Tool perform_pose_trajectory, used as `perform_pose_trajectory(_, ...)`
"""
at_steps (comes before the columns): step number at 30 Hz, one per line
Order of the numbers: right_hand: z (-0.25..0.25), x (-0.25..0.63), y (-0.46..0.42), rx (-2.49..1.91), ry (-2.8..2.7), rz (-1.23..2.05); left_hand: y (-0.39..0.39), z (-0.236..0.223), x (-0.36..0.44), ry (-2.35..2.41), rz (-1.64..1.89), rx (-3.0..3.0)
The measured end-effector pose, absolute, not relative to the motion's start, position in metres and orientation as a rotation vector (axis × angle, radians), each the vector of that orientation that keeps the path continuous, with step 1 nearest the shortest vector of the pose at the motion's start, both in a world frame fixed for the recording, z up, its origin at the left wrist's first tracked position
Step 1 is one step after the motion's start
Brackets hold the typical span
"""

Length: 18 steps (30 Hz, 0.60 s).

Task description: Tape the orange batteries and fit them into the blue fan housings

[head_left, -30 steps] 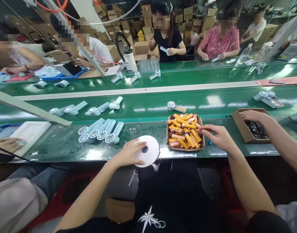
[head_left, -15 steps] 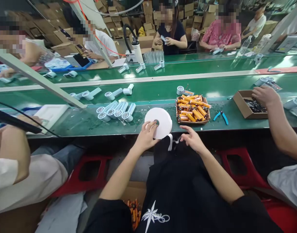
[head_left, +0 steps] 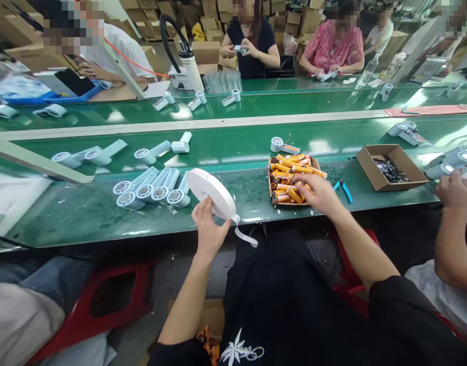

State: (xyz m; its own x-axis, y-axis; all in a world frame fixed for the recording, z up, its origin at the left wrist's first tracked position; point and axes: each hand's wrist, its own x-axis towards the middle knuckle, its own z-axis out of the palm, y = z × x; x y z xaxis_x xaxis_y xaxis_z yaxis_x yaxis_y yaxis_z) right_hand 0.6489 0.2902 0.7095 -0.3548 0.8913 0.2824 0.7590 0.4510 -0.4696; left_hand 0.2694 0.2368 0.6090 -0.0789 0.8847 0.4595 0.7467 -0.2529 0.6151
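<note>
My left hand (head_left: 209,225) is closed around a white roll of tape (head_left: 211,192), held tilted above the front edge of the green bench, with a loose strip (head_left: 245,236) hanging from it. My right hand (head_left: 320,193) reaches into a small cardboard tray (head_left: 272,175) of orange cylindrical cells (head_left: 288,170), fingers curled over them; whether it grips one is hidden. A row of several white handheld fan bodies (head_left: 149,189) lies left of the roll.
Blue pliers (head_left: 343,188) lie right of the tray. A cardboard box (head_left: 390,166) of dark parts sits further right, beside a co-worker's hand (head_left: 454,192). More fan bodies (head_left: 89,155) lie on the conveyor belt. People work across the line. Red stools stand below.
My left hand lifted the tape roll off the bench edge and tilted it. My right hand left the hanging strip and moved up into the tray of orange cells.
</note>
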Motion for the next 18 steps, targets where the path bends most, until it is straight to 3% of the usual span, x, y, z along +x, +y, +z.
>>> perform_pose_trajectory(3,0.716,0.677,0.341,-1.521,-2.222,0.099,0.239,0.605,0.281,1.802,1.241,2.117)
perform_pose_trajectory(9,0.718,0.689,0.368,-1.47,-2.356,0.149,0.252,0.602,0.312,1.736,1.226,2.281)
perform_pose_trajectory(18,0.709,0.706,0.362,-1.427,-1.838,0.602,0.262,0.611,0.326,1.602,1.233,2.436)
